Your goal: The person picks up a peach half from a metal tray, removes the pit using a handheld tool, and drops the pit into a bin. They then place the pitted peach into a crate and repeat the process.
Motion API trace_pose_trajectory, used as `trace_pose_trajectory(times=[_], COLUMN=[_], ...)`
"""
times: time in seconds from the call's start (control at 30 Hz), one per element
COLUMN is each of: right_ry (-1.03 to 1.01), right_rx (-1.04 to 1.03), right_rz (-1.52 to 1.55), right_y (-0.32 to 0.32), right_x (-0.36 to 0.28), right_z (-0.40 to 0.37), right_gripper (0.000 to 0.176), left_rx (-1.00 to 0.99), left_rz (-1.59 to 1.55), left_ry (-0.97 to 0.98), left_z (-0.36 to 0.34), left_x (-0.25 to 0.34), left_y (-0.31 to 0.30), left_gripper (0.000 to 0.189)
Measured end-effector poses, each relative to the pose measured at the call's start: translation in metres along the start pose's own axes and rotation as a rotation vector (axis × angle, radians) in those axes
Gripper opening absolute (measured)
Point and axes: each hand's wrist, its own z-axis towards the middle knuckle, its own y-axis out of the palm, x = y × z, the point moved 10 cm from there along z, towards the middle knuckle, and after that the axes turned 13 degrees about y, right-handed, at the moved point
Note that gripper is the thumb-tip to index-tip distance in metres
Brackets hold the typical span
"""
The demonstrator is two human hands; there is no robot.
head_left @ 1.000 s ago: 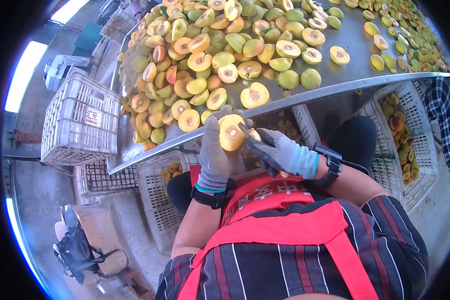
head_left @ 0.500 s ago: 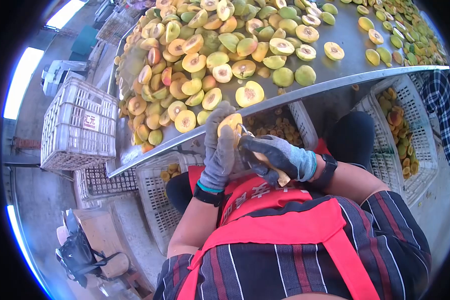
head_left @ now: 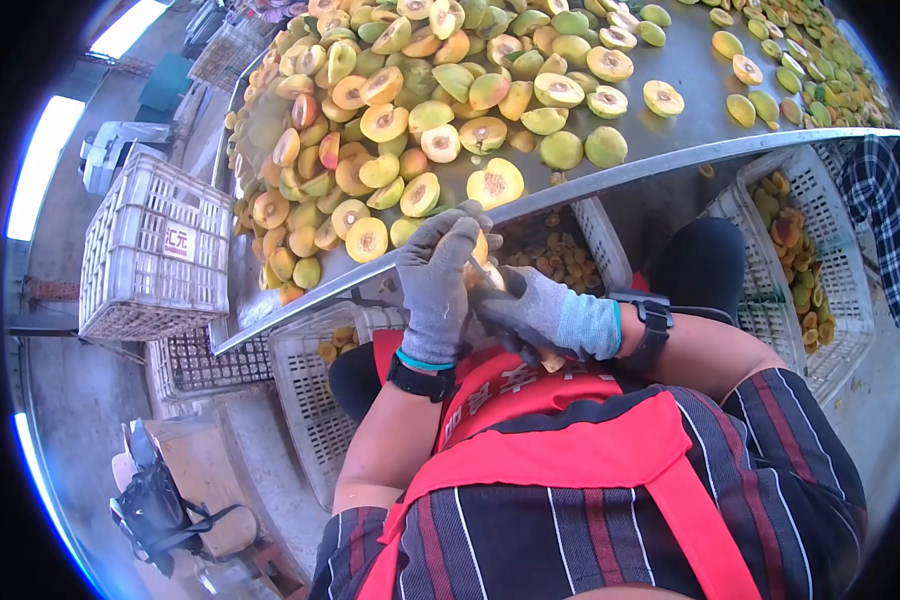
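Observation:
My left hand (head_left: 433, 285), in a grey glove, is closed around a peach half (head_left: 481, 246) just off the table's near edge. Only a yellow part of the fruit shows between the fingers. My right hand (head_left: 542, 312), gloved too, grips a pitting tool with a wooden handle (head_left: 553, 361) whose end sticks out below the palm. The tool's metal tip meets the fruit, mostly hidden by the fingers. Beyond the hands, many halved peaches (head_left: 382, 124) lie heaped on the metal table (head_left: 660, 150), cut faces showing brown pits or pinkish centres.
Below the table edge, a crate holds cut pieces (head_left: 560, 258). To the right stands a white crate (head_left: 845, 270) with peach pieces. On the left are a stacked white crate (head_left: 155, 245) and another crate (head_left: 310, 400) by my leg. A person's checked sleeve (head_left: 880, 230) shows far right.
Both hands have drawn closer together and the right has turned, hiding more of the tool handle. The left fingers now cover more of the peach half.

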Motion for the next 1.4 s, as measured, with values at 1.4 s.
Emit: trace_pose_trajectory(times=[1.4], right_ry=[-0.064], right_rx=[-0.505], right_rz=[0.379], right_y=[0.027], right_x=[0.006], right_z=[-0.001], right_gripper=[0.022], left_rx=[0.363], left_rz=[-0.425], left_ry=[-0.031], left_z=[-0.005], left_x=[0.005], left_y=[-0.056], left_gripper=[0.036])
